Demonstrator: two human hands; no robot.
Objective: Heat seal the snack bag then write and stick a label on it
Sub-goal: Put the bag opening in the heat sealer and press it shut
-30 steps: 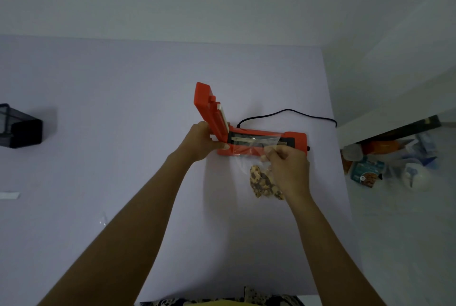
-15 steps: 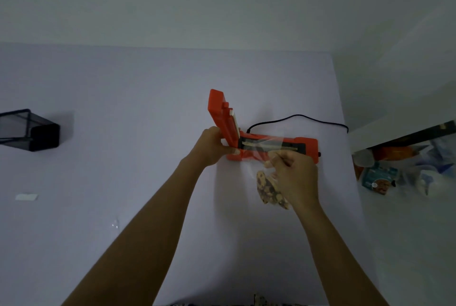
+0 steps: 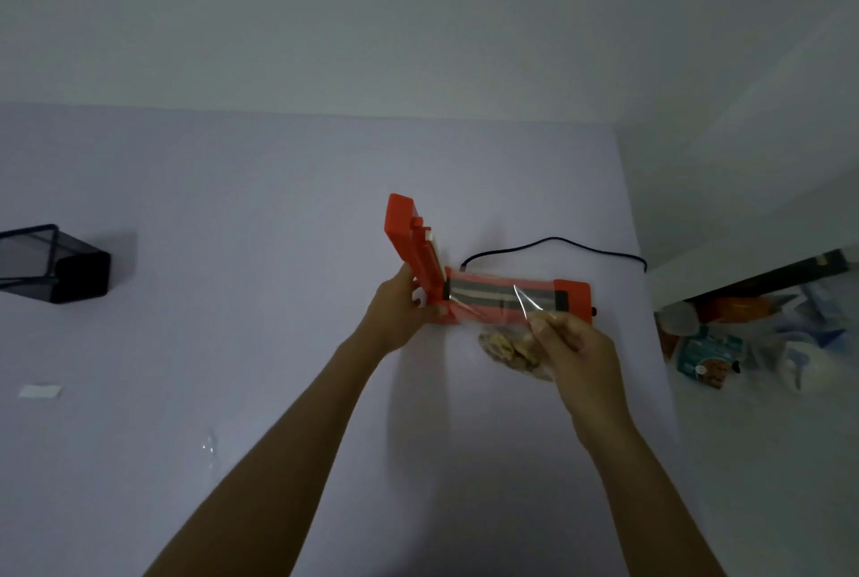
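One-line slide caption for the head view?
Left hand holds the orange heat sealer lid open while right hand lays the clear snack bag mouth across the sealing strip.

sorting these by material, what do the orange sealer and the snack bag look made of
Orange box-shaped heat sealer: likely moulded plastic, matte, judging by its even colour and blocky edges. Clear snack bag: thin glossy plastic film; the sealer shows through it and it creases.

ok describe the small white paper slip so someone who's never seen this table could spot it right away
Start at the pale table and go to its far left side, where a black mesh holder stands. The white slip lies flat nearer the person than that holder, close to the left edge. It is the only small flat white rectangle there, far from the orange sealer.
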